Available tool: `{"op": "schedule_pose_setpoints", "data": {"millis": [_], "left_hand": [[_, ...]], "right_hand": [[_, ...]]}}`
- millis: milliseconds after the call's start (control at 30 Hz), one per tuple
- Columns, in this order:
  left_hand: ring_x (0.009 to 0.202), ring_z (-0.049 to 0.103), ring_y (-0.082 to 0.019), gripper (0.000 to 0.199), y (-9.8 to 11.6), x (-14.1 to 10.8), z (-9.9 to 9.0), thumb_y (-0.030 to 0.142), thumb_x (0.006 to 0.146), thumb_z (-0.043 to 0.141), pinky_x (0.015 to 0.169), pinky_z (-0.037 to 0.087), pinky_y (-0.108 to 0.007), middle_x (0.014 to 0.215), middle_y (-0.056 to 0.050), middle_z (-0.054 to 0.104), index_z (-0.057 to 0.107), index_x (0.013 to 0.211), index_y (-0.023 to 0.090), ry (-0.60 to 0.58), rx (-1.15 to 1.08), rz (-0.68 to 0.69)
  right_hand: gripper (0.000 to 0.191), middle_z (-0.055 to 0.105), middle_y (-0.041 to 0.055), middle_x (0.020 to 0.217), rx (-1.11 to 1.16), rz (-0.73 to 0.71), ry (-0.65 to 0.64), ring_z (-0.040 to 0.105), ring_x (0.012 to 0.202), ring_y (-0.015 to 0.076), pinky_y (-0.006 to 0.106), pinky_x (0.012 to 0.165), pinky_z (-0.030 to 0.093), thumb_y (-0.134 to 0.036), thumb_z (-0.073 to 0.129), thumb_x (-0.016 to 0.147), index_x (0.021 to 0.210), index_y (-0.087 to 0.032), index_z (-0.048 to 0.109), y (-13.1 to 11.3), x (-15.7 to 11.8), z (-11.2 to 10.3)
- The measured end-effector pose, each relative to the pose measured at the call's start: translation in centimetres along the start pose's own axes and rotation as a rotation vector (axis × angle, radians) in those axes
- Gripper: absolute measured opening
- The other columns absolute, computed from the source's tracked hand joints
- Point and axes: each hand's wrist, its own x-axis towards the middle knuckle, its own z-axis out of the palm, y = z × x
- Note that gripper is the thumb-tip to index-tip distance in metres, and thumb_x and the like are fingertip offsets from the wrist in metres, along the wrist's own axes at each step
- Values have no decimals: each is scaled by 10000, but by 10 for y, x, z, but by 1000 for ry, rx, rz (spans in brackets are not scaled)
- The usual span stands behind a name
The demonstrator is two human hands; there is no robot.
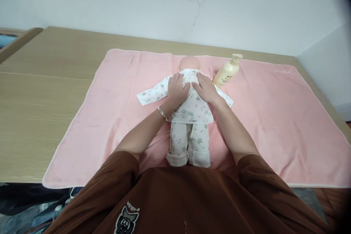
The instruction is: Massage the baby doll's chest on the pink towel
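A baby doll (192, 111) in a white patterned top and trousers with rolled cuffs lies on a pink blanket (274, 117), its bald head pointing away from me. My left hand (177, 89) rests flat on the left side of the doll's upper body, fingers spread. On the right side of the upper body lies my right hand (205, 88), also with its fingers apart. Neither hand grips anything. The doll's sleeves stretch out to both sides. A pale yellow pump bottle (227, 73) is just beyond the right sleeve.
The blanket covers much of a wooden table (41, 117), whose bare surface shows at the left. A white wall (123, 3) stands behind the table. Dark and bluish items (33, 204) lie below the table's front edge at the left.
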Motion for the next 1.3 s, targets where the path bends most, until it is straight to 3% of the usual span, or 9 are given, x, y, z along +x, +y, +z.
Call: {"op": "schedule_pose_setpoints", "data": {"millis": [167, 300, 467, 600, 767, 933, 1033, 1167, 1300], "left_hand": [[1391, 546, -319, 459, 2, 2, -7, 317, 981, 495, 1229, 371, -451, 1440, -202, 628, 597, 1357, 74, -28, 17, 6], [1297, 611, -314, 449, -9, 12, -15, 368, 980, 495, 1164, 441, -445, 1362, -181, 685, 643, 1303, 93, -107, -6, -14], [1184, 654, -295, 379, -10, 18, -25, 395, 1003, 471, 1077, 496, -431, 1261, -142, 732, 679, 1195, 144, -162, 39, 27], [1188, 643, -338, 387, 13, 1, -28, 290, 1038, 384, 1076, 478, -459, 1203, -224, 717, 670, 1159, 58, -128, 259, 83], [1287, 614, -343, 399, 25, -14, -24, 191, 1023, 347, 1138, 443, -473, 1287, -255, 691, 651, 1220, 22, -83, 323, 189], [1285, 610, -322, 358, 6, 6, -21, 217, 980, 430, 1157, 446, -467, 1328, -215, 685, 642, 1225, 65, -113, 179, 158], [1216, 636, -317, 286, 0, 15, -24, 229, 961, 466, 1120, 473, -455, 1247, -194, 708, 653, 1136, 103, -153, 155, 130], [1212, 638, -348, 305, 10, 3, -23, 260, 993, 435, 1094, 474, -495, 1203, -220, 714, 655, 1124, 94, -114, 224, 85], [1410, 529, -384, 438, 24, -17, -13, 227, 1005, 387, 1192, 380, -531, 1411, -300, 616, 591, 1312, -12, -80, 293, 139]], "right_hand": [[644, 459, 209, 1608, -33, -19, 4, 438, 1477, 361, 531, 1234, 341, -433, 329, 1047, 1549, -39, 418, -9, -3, -8], [463, 694, 222, 1280, -181, -4, 16, 616, 1230, 362, 491, 1112, 435, -321, 338, 1047, 1273, -48, 637, -36, -14, -20], [375, 737, 210, 1081, -321, 20, 29, 662, 1089, 352, 492, 1071, 417, -248, 353, 1031, 1082, -74, 680, -56, -23, -27], [381, 721, 193, 1217, -162, 54, -9, 647, 1165, 336, 444, 1040, 454, -337, 386, 1045, 1181, -117, 666, -37, -15, -26], [513, 542, 190, 1545, -75, 52, -9, 485, 1433, 336, 485, 1178, 371, -385, 342, 1081, 1452, -83, 526, -19, -6, -18], [471, 687, 242, 1312, -267, 84, -1, 581, 1309, 368, 477, 1139, 410, -282, 313, 1077, 1242, -19, 667, -52, -21, -21], [449, 716, 241, 1213, -322, 84, -9, 624, 1243, 353, 436, 1111, 441, -235, 317, 1072, 1179, -11, 691, -71, -30, -25], [447, 649, 211, 1401, -176, 85, -47, 524, 1415, 323, 415, 1149, 437, -250, 317, 1078, 1283, -53, 662, -60, -22, -24], [526, 497, 235, 1572, -91, 83, -16, 420, 1505, 340, 467, 1253, 322, -281, 341, 1062, 1457, 17, 521, -37, -7, -15]]}}
